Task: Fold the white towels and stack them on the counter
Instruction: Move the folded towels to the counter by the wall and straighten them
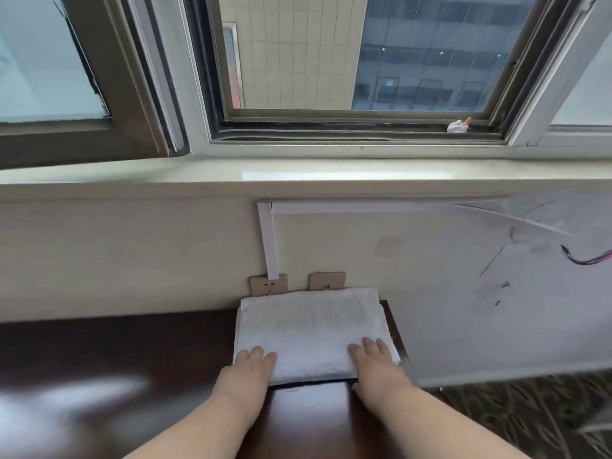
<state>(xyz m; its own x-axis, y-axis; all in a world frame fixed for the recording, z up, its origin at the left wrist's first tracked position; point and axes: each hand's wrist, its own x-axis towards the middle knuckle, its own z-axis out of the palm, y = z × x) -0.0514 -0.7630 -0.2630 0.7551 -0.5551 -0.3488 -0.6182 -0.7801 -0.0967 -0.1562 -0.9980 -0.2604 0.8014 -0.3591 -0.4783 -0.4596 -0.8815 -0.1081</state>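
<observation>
folded white towel (311,332) is laid at counter (132,359) right end, against wall | left hand (246,371), right hand (376,364) pressed flat, fingers straight, together | risk: right edge overhang, towel could be dragged off

- The dark counter (99,352) lies bare to the left of the folded white towel (311,329) — open surface for a hand to pass over.
- The towel's far edge meets the wall (132,253), just under two sockets (268,283); no way round behind it.
- The left hand (246,369) and right hand (376,362) rest flat on its near corners, with bare towel between them.
- On the right the counter ends just beside the towel — beyond it, a drop to the carpet (516,412).
- The window sill (298,175) juts out overhead.
</observation>
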